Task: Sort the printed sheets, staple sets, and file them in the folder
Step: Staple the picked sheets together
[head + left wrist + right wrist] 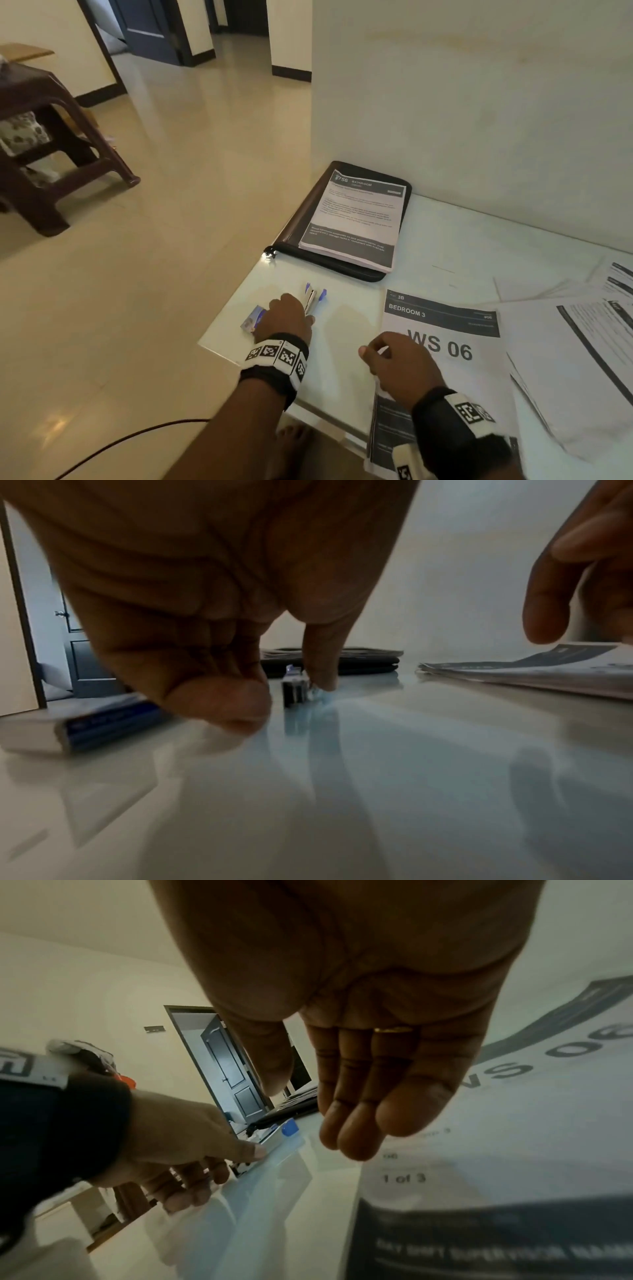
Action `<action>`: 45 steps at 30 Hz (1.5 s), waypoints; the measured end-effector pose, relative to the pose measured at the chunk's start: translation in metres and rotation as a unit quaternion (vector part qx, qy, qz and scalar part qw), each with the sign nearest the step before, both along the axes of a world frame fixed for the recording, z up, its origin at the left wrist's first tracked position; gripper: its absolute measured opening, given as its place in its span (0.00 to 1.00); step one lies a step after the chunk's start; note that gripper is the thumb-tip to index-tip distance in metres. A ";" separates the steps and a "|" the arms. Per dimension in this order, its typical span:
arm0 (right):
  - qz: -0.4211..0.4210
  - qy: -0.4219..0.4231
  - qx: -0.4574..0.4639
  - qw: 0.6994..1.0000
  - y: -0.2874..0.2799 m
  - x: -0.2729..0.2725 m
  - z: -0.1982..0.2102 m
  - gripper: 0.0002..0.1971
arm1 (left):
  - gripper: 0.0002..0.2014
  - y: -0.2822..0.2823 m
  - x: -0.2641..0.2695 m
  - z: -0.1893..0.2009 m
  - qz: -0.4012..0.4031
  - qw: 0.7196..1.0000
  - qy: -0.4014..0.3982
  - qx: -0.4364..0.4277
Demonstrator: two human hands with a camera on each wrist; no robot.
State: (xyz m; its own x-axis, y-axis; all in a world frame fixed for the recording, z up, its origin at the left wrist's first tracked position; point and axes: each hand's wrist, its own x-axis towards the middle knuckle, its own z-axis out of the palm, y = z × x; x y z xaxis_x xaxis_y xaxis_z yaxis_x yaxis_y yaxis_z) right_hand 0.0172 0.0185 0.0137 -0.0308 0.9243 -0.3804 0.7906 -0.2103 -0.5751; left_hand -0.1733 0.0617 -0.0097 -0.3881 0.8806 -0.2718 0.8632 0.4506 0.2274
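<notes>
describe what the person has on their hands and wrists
Both forearms are bare, with no sleeves. The left hand has a black wristband round its wrist, carrying white blocks printed with black square marker codes. The right hand has a matching black band with white marker blocks. The right wrist view shows a thin gold-coloured ring on one finger of the right hand.

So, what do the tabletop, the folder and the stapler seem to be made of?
Tabletop: probably glass or a glossy laminate; it is pale and mirrors the fingers in the left wrist view. Folder: black, matte, with a zip around the edge, so likely fabric or imitation leather. Stapler: shiny silver body, apparently metal, with blue parts that look like plastic.
</notes>
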 end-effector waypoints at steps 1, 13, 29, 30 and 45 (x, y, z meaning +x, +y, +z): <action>-0.003 0.012 -0.006 1.000 -0.002 0.000 -0.003 0.12 | 0.20 0.000 0.001 -0.002 -0.006 1.000 0.003 0.004; -0.120 0.317 -0.033 0.940 -0.024 0.060 0.021 0.22 | 0.09 -0.055 0.082 0.054 -0.062 0.883 -0.464 -0.020; -0.295 0.431 -0.067 0.850 -0.069 0.121 -0.028 0.19 | 0.15 -0.070 0.107 0.021 -0.190 0.976 -0.108 -0.008; -0.308 0.443 -0.076 0.839 -0.069 0.123 -0.032 0.18 | 0.15 -0.071 0.107 0.017 -0.181 0.977 -0.105 -0.033; -0.331 0.469 -0.100 0.813 -0.061 0.128 -0.034 0.16 | 0.09 -0.016 0.124 0.008 -0.058 0.926 -0.364 -0.080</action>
